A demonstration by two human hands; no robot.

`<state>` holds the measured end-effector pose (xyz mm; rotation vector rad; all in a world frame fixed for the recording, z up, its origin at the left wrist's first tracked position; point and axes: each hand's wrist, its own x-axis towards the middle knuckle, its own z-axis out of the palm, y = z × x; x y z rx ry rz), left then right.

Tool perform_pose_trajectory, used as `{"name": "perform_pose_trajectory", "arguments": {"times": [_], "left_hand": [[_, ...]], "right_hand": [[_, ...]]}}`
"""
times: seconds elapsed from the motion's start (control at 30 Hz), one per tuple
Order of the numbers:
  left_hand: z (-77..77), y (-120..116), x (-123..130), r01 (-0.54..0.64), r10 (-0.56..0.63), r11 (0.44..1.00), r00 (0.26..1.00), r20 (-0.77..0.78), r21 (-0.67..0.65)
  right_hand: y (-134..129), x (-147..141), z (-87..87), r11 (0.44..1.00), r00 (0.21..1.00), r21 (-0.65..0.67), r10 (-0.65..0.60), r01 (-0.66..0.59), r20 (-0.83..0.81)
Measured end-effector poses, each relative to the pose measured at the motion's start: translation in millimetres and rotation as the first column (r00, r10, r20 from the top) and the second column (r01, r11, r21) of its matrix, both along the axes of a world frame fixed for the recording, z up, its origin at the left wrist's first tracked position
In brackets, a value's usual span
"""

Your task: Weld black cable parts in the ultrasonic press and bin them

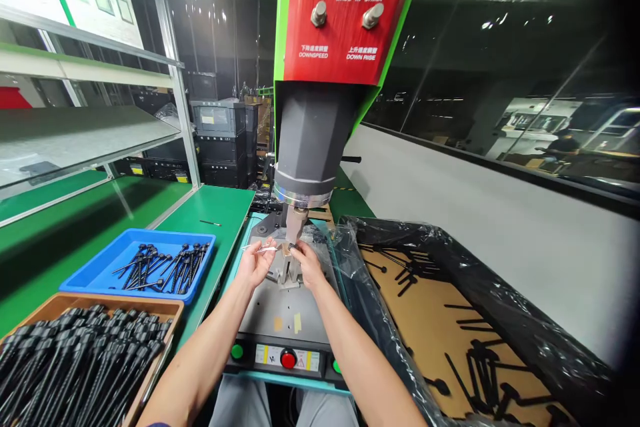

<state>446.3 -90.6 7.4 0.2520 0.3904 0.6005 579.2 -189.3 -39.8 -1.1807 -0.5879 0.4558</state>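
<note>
Under the metal horn [296, 221] of a red and green press machine [330, 53], both hands meet at a small metal fixture [289, 275]. My left hand [256, 265], on the fixture's left, pinches a thin, clear, shiny strip [267, 249]. Close to the fixture's top on the right, my right hand [309, 265] has its fingers closed round a small black part [293, 246]. Fingers hide most of that part, so its full shape does not show. The horn's tip is just above the fingertips.
A blue tray [75, 282] and a brown bin [173, 307] with long black headed parts stand at left. On the right, a box lined with black plastic [385, 327] holds more. A red button [289, 359] sits between green ones at the machine's front.
</note>
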Motion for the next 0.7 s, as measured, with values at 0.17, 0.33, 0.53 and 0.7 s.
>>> {"name": "perform_pose_trajectory", "arguments": {"times": [0.17,0.33,0.53,0.7], "left_hand": [[-2.2,1,-2,-0.029,0.028,1.000,1.000,-0.005,-0.006],[-4.7,1,-4,-0.015,0.015,1.000,1.000,-0.009,0.010],[-11.4,3,-10,-0.012,0.013,0.999,1.000,-0.028,0.040],[-22.9,8,-22,-0.029,0.034,0.996,0.998,-0.054,0.087]], "right_hand": [[-1,2,3.3,0.999,1.000,-0.042,-0.016,0.016,0.000],[3,3,5.2,0.998,0.999,-0.058,-0.033,0.031,-0.035],[-12,-11,4.0,0.998,0.995,-0.006,-0.056,0.056,-0.079],[-40,-22,-12.5,1.000,0.971,0.025,-0.009,0.016,-0.238]]}}
